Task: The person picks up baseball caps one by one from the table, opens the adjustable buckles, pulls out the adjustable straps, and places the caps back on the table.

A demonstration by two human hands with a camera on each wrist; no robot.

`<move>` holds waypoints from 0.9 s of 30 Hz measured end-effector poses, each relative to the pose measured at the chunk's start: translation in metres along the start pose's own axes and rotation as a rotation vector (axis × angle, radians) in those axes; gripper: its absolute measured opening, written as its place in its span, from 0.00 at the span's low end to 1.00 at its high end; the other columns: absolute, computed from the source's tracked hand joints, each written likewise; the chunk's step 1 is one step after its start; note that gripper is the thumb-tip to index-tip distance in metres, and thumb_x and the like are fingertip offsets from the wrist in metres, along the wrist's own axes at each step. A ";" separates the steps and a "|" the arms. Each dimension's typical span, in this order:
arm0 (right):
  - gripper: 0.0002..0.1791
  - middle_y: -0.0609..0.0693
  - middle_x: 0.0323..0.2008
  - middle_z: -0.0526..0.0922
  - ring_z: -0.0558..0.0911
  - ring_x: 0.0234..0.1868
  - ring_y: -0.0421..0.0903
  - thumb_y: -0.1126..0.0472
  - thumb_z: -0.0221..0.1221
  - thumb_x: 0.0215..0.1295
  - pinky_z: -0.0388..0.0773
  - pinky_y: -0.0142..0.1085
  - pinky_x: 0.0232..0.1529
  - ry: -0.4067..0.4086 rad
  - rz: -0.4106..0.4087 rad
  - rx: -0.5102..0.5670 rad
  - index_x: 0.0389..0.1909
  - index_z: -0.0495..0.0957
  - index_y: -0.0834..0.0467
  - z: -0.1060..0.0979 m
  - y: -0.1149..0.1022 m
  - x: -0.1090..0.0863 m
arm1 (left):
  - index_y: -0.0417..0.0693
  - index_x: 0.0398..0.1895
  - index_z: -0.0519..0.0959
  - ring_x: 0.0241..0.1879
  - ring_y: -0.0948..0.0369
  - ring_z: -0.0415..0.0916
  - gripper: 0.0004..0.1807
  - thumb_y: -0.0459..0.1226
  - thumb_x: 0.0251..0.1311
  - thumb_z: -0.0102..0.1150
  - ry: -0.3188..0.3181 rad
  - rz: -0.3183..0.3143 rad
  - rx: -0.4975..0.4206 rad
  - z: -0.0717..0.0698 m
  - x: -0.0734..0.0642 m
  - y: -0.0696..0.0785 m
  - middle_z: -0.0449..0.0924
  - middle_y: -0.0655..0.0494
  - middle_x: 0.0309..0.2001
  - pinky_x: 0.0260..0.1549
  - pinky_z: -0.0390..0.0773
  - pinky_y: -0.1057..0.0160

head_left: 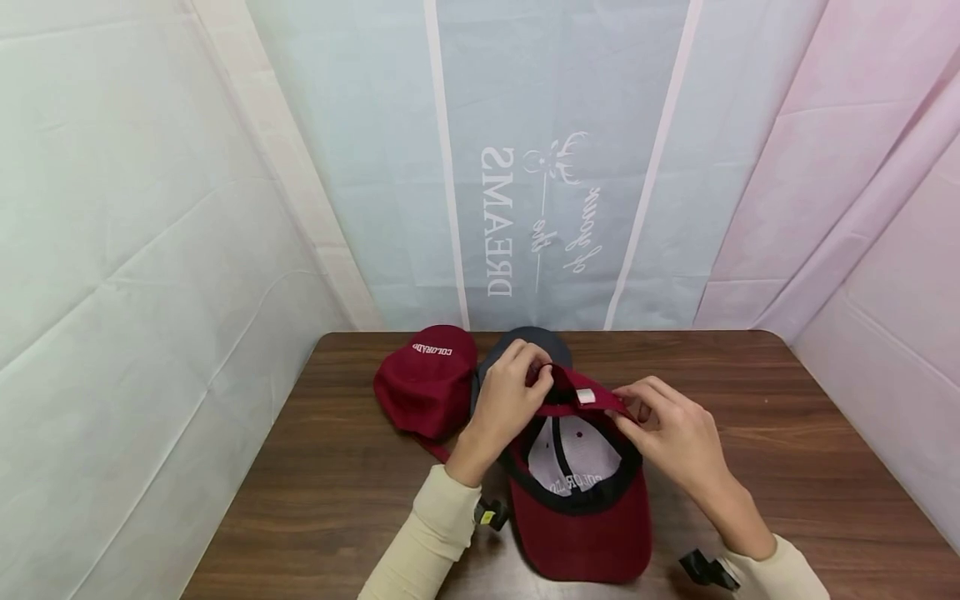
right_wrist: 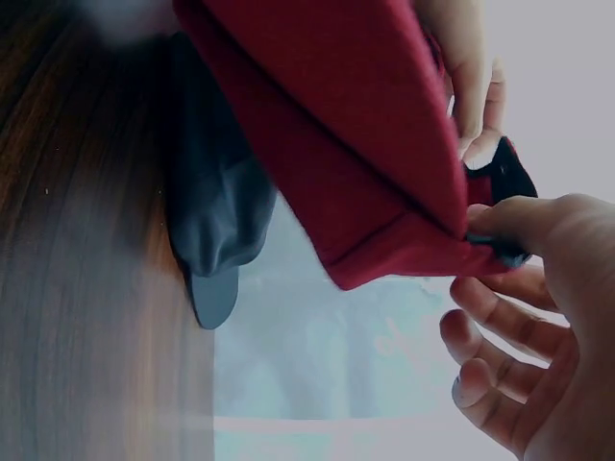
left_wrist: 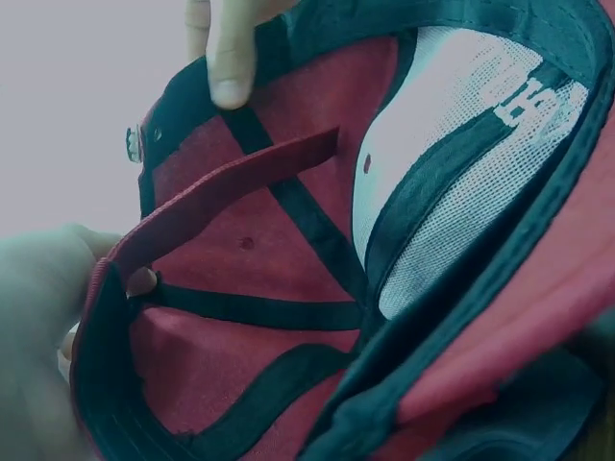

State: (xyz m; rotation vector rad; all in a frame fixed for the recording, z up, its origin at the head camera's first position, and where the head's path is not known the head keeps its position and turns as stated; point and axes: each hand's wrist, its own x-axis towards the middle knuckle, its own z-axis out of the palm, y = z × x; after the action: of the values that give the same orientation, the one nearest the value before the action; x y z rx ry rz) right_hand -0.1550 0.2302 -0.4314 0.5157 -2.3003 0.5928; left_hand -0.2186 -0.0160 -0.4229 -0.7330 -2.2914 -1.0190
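Observation:
Between both hands a dark red baseball cap is held with its inside facing up and its brim toward the person. My left hand pinches the back edge at one side. On the other side, my right hand grips the rim between thumb and fingers. Within the opening are black seam tape and a white mesh panel. A loose red strap extends across the opening from the left hand's side, while a small metal buckle shows on the opposite edge.
Another red cap with white "COLORADO" lettering lies on the wooden table at the left. Behind the held cap sits a dark grey cap, partly covered. Fabric curtains stand behind the table and along its sides.

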 end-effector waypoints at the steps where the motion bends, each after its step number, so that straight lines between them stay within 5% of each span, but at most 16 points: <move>1: 0.15 0.39 0.29 0.80 0.74 0.24 0.34 0.62 0.77 0.51 0.65 0.28 0.22 -0.007 0.003 0.000 0.41 0.88 0.48 0.000 0.000 0.000 | 0.48 0.42 0.84 0.31 0.65 0.75 0.02 0.32 0.70 0.63 0.012 -0.004 0.000 -0.001 0.001 -0.001 0.79 0.55 0.39 0.32 0.77 0.72; 19: 0.12 0.34 0.22 0.76 0.73 0.21 0.28 0.55 0.78 0.52 0.68 0.30 0.20 -0.102 0.046 -0.016 0.36 0.87 0.47 0.002 0.000 -0.004 | 0.48 0.40 0.84 0.34 0.60 0.78 0.04 0.30 0.67 0.65 0.148 -0.121 -0.065 -0.019 0.006 -0.013 0.80 0.52 0.38 0.35 0.81 0.65; 27: 0.17 0.30 0.18 0.71 0.68 0.21 0.26 0.51 0.78 0.54 0.64 0.31 0.21 -0.221 0.112 -0.049 0.22 0.76 0.39 -0.006 0.001 -0.004 | 0.48 0.38 0.83 0.33 0.59 0.78 0.03 0.30 0.67 0.65 0.167 -0.132 -0.074 -0.021 0.007 -0.015 0.80 0.51 0.37 0.35 0.81 0.65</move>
State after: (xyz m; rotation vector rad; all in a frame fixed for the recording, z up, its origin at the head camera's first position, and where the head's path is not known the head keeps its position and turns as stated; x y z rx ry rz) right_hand -0.1497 0.2346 -0.4307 0.4495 -2.5604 0.5546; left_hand -0.2281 -0.0387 -0.4140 -0.5101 -2.1906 -1.1845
